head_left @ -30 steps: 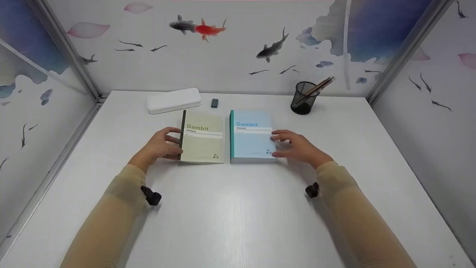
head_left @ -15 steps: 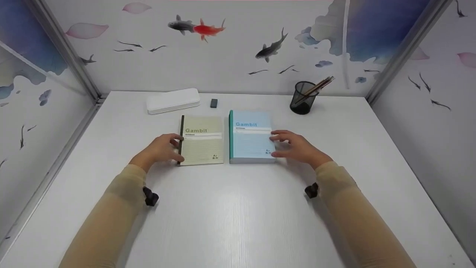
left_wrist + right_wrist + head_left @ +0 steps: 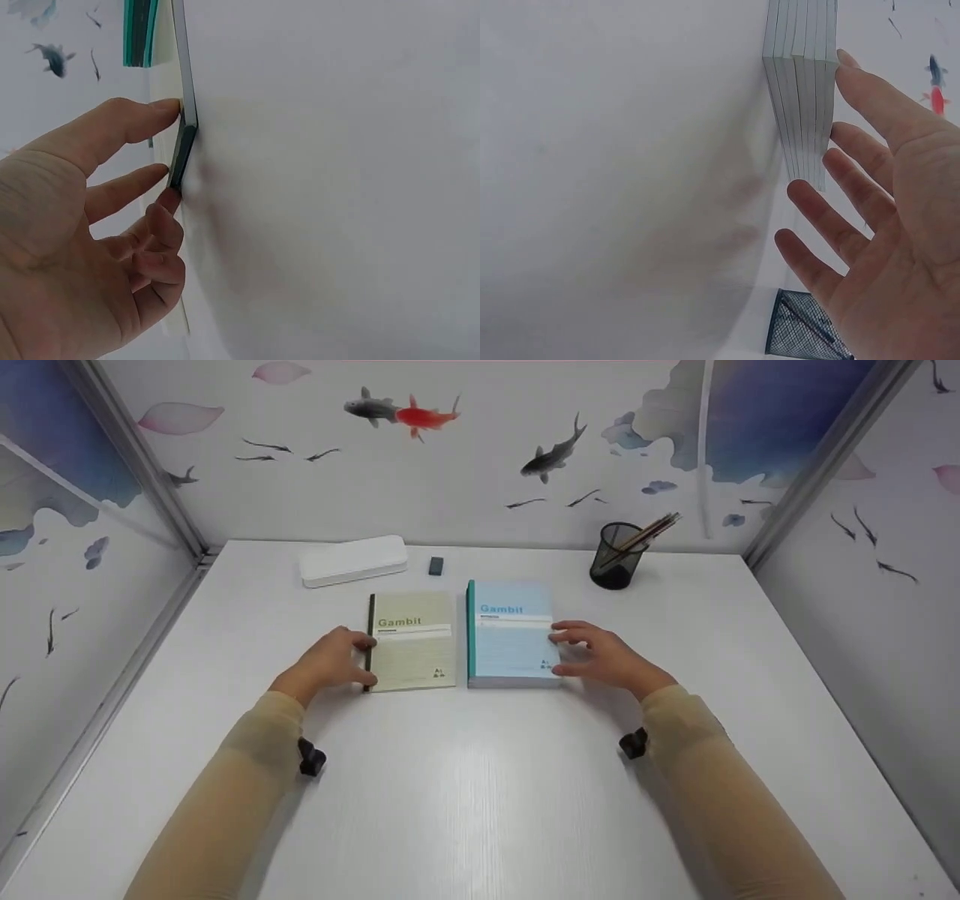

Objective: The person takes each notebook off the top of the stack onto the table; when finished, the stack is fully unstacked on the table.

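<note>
A single olive-green notebook [image 3: 412,649] with a dark spine lies flat on the table in the head view. My left hand [image 3: 330,656] is at its left side, thumb and forefinger touching the edge near the spine [image 3: 183,154]. Right of it, a narrow gap away, stands a neat stack of several notebooks [image 3: 514,641], light blue on top with teal spines. At the stack's right side my right hand [image 3: 604,656] touches the cover's edge with thumb and forefinger. In the right wrist view its other fingers are spread beside the page edges [image 3: 799,97].
Behind the notebooks lie a white case [image 3: 354,562] and a small dark eraser [image 3: 436,566]. A black mesh pen cup [image 3: 615,566] with pencils stands at the back right. Printed walls enclose the white table [image 3: 480,795] at the back and sides.
The olive notebook has come a little nearer to me and now lies flat. My left hand's fingers have shifted along its spine. My right hand stays at the blue stack.
</note>
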A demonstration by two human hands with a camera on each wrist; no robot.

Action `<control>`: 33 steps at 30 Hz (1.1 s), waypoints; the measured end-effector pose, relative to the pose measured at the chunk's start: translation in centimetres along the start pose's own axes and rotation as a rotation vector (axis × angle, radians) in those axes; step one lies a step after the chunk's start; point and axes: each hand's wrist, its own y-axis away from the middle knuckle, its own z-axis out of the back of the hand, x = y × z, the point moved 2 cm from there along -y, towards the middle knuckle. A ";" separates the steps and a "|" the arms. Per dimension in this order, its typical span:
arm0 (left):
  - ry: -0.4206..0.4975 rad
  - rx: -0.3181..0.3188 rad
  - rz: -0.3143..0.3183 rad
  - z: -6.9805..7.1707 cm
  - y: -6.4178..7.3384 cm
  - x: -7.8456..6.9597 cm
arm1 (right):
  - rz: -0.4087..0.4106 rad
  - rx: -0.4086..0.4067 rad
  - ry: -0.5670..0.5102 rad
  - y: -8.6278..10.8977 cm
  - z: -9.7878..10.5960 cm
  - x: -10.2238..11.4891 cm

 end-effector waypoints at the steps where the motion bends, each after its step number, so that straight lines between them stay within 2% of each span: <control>1: -0.020 -0.001 0.008 0.0 0.0 -0.3 | -0.003 -0.001 0.001 0.0 0.0 -0.1; 4: -0.073 -0.010 0.038 0.0 0.0 -1.3 | -0.016 -0.004 0.000 0.0 0.0 -0.2; 8: -0.076 -0.045 0.041 -0.5 -0.2 -2.8 | -0.027 -0.004 -0.014 -0.1 -0.2 -0.1; 10: -0.022 -0.070 0.021 -1.0 -0.5 -3.8 | -0.032 -0.003 -0.016 0.0 -0.3 -0.1; 13: 0.115 -0.092 -0.025 -2.0 -1.0 -5.3 | -0.039 -0.003 -0.017 0.0 -0.5 0.0; 16: 0.272 -0.081 -0.050 -3.0 -1.4 -6.8 | -0.036 -0.003 -0.014 0.0 -0.6 0.2; 18: 0.343 -0.064 -0.048 -3.6 -1.7 -7.9 | -0.037 -0.003 -0.017 0.0 -0.6 0.3; 26: 0.460 -0.004 0.002 -5.2 -2.8 -11.3 | -0.005 -0.013 -0.017 -0.1 -0.3 0.2; 33: 0.550 0.023 0.052 -6.3 -3.4 -12.3 | 0.009 -0.010 -0.020 0.1 -0.1 -0.4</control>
